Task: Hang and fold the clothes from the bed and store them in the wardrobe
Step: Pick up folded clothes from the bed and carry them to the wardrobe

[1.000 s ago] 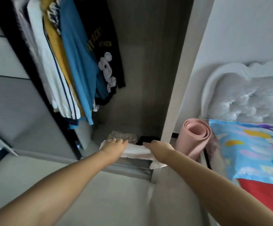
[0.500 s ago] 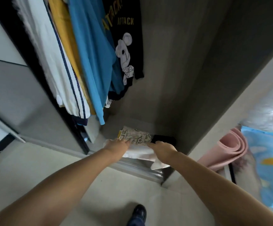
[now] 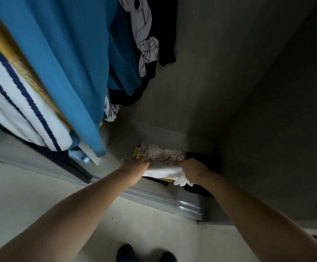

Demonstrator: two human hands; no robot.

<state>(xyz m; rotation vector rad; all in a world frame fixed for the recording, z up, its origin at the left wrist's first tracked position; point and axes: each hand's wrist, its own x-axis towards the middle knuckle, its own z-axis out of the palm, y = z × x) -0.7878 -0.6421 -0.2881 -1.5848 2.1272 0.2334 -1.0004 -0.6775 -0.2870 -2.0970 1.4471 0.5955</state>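
Observation:
A folded white garment (image 3: pixel 162 171) lies at the front of the wardrobe floor (image 3: pixel 172 133), on top of dark folded clothes (image 3: pixel 203 188). My left hand (image 3: pixel 135 164) grips its left end and my right hand (image 3: pixel 191 170) grips its right end. Just behind the white piece sits a folded patterned beige garment (image 3: pixel 161 153) with letters on it. The fingers of both hands are hidden under or behind the cloth.
Hanging clothes fill the upper left: a blue shirt (image 3: pixel 63 69), a white one with navy stripes (image 3: pixel 21 110), a black printed tee (image 3: pixel 148 44). The metal sliding-door track (image 3: pixel 163 201) runs along the wardrobe's front edge. Two dark shoes (image 3: pixel 146 253) stand on the pale floor.
My view has moved closer and into the wardrobe; the bed and pink mat have left the frame. Both hands have carried the white garment forward onto the stack on the wardrobe floor.

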